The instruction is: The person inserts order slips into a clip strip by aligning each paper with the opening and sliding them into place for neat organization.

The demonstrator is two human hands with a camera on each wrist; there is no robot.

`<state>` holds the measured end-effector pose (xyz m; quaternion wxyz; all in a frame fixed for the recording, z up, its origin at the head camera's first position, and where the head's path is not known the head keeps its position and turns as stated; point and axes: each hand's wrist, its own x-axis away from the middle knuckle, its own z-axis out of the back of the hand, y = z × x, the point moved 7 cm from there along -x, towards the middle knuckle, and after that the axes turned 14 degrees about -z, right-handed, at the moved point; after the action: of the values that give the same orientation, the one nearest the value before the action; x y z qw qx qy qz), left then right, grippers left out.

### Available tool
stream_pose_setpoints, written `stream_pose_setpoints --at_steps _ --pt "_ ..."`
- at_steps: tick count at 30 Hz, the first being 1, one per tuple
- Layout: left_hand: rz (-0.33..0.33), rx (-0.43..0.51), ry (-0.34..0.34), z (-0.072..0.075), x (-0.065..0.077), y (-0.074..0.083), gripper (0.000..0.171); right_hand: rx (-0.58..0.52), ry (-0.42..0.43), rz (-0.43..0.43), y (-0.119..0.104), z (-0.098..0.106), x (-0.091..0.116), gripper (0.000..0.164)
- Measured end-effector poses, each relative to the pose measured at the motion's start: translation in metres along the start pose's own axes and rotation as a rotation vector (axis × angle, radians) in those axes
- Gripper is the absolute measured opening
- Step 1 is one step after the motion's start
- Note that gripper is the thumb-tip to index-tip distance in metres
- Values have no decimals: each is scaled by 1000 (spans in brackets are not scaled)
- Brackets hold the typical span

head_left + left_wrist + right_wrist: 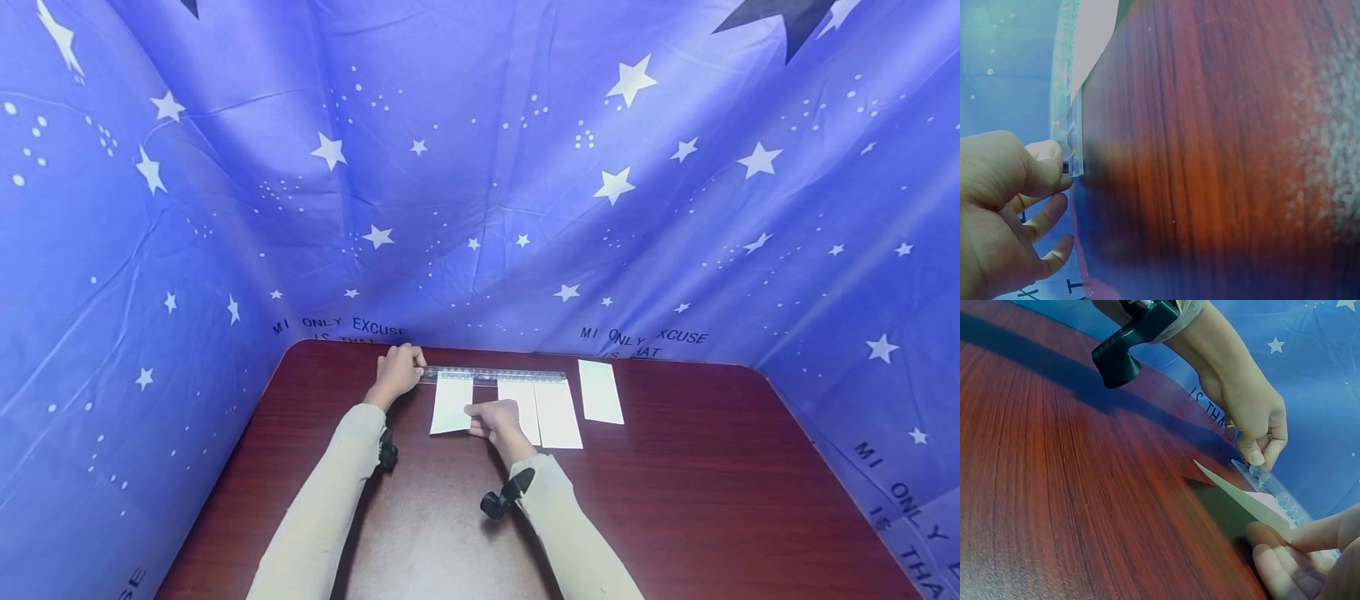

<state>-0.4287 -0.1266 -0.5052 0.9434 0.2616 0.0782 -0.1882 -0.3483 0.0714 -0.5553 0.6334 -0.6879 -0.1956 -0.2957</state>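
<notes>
My left hand (401, 368) pinches the left end of a clear plastic ruler (517, 375) between thumb and forefinger; the other fingers are spread in the left wrist view. The ruler lies crosswise near the table's back edge. With thumb and fingers, my right hand (495, 417) pinches the right edge of a white paper card (452, 404). That card's top overlaps the ruler, while its near corner (1210, 472) is raised over the table with a shadow below. Right of it, two more white cards (519, 396) (558, 417) lie side by side, their tops at the ruler.
Apart from the row, another white card (600, 393) lies at the right, past the ruler's end. The dark red wooden table (690, 483) has rounded back corners. A blue star-patterned curtain (480, 183) hangs close around its back and sides. Black cameras (504, 496) are strapped to both wrists.
</notes>
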Motion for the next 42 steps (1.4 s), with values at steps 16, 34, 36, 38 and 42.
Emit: stream_pose_setpoints --at_steps 16,34,36,38,42 --pt "2 -9 11 -1 -1 -1 8 32 11 9 -1 1 -1 42" --pt "4 -7 1 -1 -2 0 8 -89 34 34 2 4 2 40" --pt "4 -10 0 -1 -2 0 8 -76 35 35 2 4 2 40" --pt "4 -14 0 -1 -2 0 8 -42 37 32 1 4 3 40" --pt "5 -17 0 0 -2 0 8 41 17 13 -2 5 3 44"
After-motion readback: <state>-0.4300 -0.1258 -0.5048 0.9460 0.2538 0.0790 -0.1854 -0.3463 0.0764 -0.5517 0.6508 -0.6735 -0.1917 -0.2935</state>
